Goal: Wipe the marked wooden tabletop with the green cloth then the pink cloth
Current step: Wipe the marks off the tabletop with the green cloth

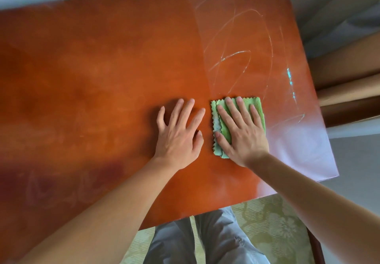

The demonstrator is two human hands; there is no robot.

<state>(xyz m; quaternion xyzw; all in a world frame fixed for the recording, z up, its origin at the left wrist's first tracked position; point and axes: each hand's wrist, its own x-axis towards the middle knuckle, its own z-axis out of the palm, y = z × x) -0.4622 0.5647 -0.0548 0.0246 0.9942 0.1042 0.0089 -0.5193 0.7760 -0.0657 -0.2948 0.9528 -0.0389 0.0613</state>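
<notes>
The reddish-brown wooden tabletop [92, 74] fills most of the view. Pale curved scribble marks [236, 53] cover its right part, with a few light blue smears [290, 78] near the right edge. A folded green cloth [218, 117] with zigzag edges lies on the wood just below the marks. My right hand [240, 132] presses flat on the cloth with straight, spread fingers. My left hand [178, 134] rests flat on the bare wood just left of the cloth, fingers spread. No pink cloth is in view.
The table's right edge [320, 119] and near edge [205, 212] are close to my hands. Brown cardboard tubes [347, 91] lie beyond the right edge. Below the near edge are my grey trousers [209, 241] on a green patterned seat [273, 228].
</notes>
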